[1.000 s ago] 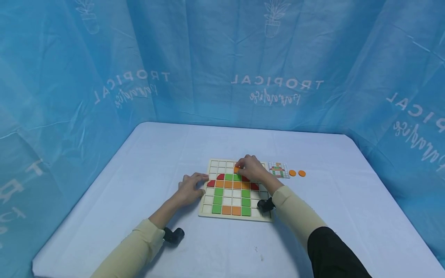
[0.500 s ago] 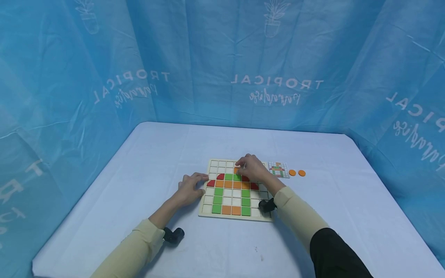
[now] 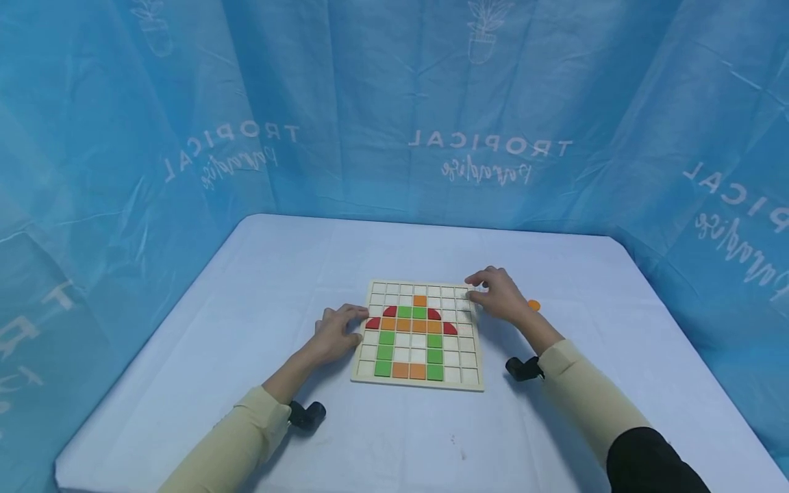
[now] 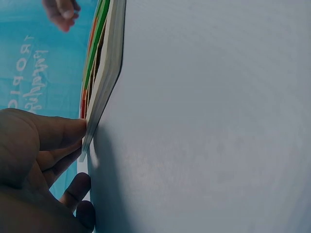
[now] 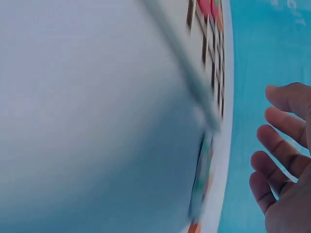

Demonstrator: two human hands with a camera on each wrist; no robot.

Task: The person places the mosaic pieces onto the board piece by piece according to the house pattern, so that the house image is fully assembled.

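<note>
A pale square grid board [image 3: 419, 385] lies on the white table. Red, green and orange tiles sit in its cells, with one orange tile [image 3: 420, 301] on top of the pattern. Against the board's left edge rests my left hand [image 3: 335, 335], its thumb and fingertips touching the rim; the left wrist view shows the thumb on that edge. My right hand [image 3: 502, 294] hovers by the upper right corner, fingers apart and holding nothing. A small pattern card [image 5: 201, 179] shows blurred in the right wrist view; my right hand hides it in the head view.
One orange disc [image 3: 533, 305] peeks out behind the right hand. The white-covered table [image 3: 277, 260] spreads around the board, and a blue printed curtain [image 3: 394, 103] hangs behind it. A black wrist camera [image 3: 524, 368] sits below the right wrist.
My right hand has left the orange tile near the board's top and moved right, now covering the card and one of the orange discs. The left hand stays at the edge.
</note>
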